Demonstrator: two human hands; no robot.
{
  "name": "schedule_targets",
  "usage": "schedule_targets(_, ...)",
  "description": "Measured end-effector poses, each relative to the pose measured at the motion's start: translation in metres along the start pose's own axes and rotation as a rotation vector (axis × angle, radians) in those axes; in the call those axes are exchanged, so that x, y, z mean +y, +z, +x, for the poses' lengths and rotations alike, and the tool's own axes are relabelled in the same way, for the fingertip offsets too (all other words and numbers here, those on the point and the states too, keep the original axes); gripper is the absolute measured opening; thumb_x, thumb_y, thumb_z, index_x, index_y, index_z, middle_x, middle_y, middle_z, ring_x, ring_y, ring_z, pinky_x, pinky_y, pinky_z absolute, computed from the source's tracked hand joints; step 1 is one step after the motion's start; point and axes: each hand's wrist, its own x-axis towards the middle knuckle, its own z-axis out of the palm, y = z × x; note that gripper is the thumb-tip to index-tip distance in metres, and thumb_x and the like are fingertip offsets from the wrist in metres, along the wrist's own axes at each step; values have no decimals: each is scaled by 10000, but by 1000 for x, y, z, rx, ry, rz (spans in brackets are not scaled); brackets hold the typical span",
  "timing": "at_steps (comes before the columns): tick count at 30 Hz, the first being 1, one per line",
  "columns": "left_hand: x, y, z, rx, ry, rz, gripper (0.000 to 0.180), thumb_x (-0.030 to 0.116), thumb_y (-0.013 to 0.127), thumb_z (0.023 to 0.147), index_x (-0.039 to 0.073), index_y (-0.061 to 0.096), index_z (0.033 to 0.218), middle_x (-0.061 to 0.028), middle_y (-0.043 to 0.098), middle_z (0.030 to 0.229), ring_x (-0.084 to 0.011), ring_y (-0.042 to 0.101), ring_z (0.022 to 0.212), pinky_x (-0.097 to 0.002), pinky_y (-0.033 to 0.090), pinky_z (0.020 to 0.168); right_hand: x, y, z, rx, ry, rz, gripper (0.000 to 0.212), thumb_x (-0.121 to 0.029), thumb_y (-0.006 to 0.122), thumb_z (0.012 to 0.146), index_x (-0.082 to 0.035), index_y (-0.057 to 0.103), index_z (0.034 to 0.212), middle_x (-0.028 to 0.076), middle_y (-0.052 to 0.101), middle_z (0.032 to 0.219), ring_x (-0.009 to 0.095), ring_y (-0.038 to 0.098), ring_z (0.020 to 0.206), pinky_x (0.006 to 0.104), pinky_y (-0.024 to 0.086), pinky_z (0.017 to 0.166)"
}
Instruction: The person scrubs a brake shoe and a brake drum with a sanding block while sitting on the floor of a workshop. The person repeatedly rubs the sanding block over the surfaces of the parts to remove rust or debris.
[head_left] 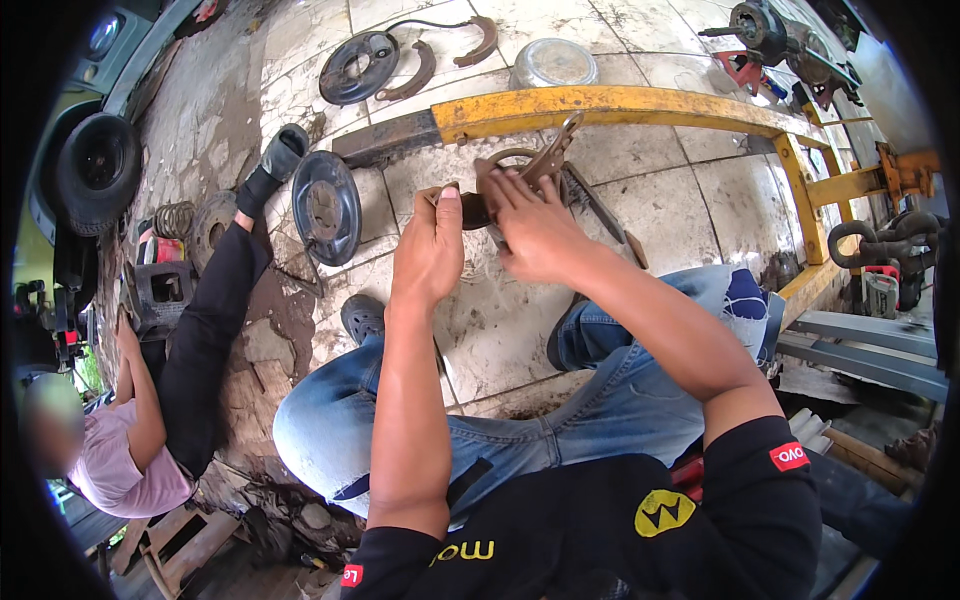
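Observation:
My left hand (430, 245) is closed round one end of a rusty brown curved metal part, which looks like a brake shoe (472, 208), its thumb on top. My right hand (540, 228) lies over the other end with its fingers stretched out. Its palm side is hidden, so I cannot see whether anything small is under it. Just beyond the fingers, a brown metal bracket (552, 150) with a hole in its tip sticks up. A dark round backing plate (327, 208) stands on the tiles to the left of my hands.
A yellow metal frame (600, 100) crosses the tiles beyond my hands. Past it lie another backing plate (358, 68), loose brake shoes (412, 72) and a silver drum (556, 65). At left, another person (130, 430) sits with a leg stretched out, near a tyre (98, 160).

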Motion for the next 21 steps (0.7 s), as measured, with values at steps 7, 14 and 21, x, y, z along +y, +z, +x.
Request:
schedule_targets(7, 2, -2, 2, -24, -23, -1, 609, 527, 285, 998, 1, 490, 1225, -290, 632, 1092, -450, 576, 1081, -453, 431, 919, 0, 2, 2, 78, -95, 101, 855, -154, 635, 747, 104, 211, 1444, 277, 293, 1493, 355, 278, 1417, 602, 248, 1110)
schedule_targets(14, 1, 0, 5, -50, -78, -33, 612, 521, 292, 999, -5, 477, 1253, -293, 619, 1122, -442, 572, 1098, -444, 429, 934, 5, 3, 3, 17, -39, 26, 883, -211, 664, 770, 92, 198, 1455, 279, 270, 1506, 370, 248, 1427, 604, 222, 1123)
schedule_targets(21, 1, 1, 2, -28, -42, -9, 607, 524, 296, 997, 7, 478, 1258, -294, 618, 1126, -446, 570, 1101, -447, 428, 935, 9, -1, 2, -3, -26, 2, 858, -216, 661, 756, 103, 251, 1439, 249, 280, 1517, 341, 260, 1429, 590, 211, 1135)
